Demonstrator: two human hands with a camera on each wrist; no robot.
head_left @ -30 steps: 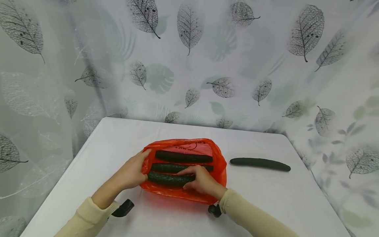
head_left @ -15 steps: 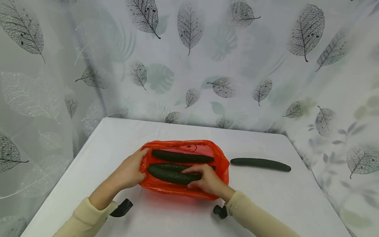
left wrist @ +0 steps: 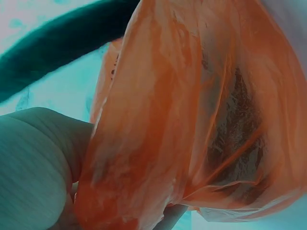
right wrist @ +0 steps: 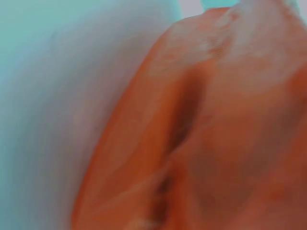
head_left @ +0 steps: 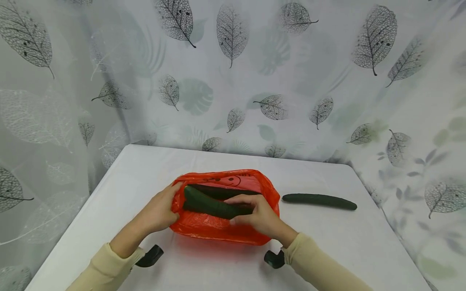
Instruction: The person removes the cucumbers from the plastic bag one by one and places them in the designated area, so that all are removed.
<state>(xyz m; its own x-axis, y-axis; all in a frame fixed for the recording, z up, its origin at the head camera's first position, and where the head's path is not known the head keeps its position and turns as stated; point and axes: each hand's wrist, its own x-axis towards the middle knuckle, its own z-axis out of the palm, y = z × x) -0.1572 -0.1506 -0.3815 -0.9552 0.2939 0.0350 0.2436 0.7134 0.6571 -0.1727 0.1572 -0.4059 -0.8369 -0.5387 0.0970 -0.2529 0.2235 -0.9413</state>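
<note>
A red plastic bag (head_left: pixel 207 231) lies on the table with its mouth spread wide. My left hand (head_left: pixel 158 210) grips the bag's left rim; the left wrist view shows the thin plastic (left wrist: pixel 144 124) beside the thumb. Inside the mouth, my right hand (head_left: pixel 257 215) holds a dark green cucumber (head_left: pixel 205 202) near its right end, with its left end tilted up. That raised cucumber (left wrist: pixel 62 43) shows above the rim in the left wrist view. Another cucumber (head_left: pixel 233 192) lies behind it in the bag, partly covered. The right wrist view is blurred, mostly bag plastic (right wrist: pixel 230 143).
One more cucumber (head_left: pixel 320 201) lies on the white table (head_left: pixel 313 246), to the right of the bag. A leaf-patterned curtain (head_left: pixel 204 133) hangs behind the table and at its sides. Black wrist cameras (head_left: pixel 150 256) sit below both wrists.
The front cucumber has been lifted by my right hand, its left end tilting up and away over the others. My left hand has stayed at the bag's rim.
</note>
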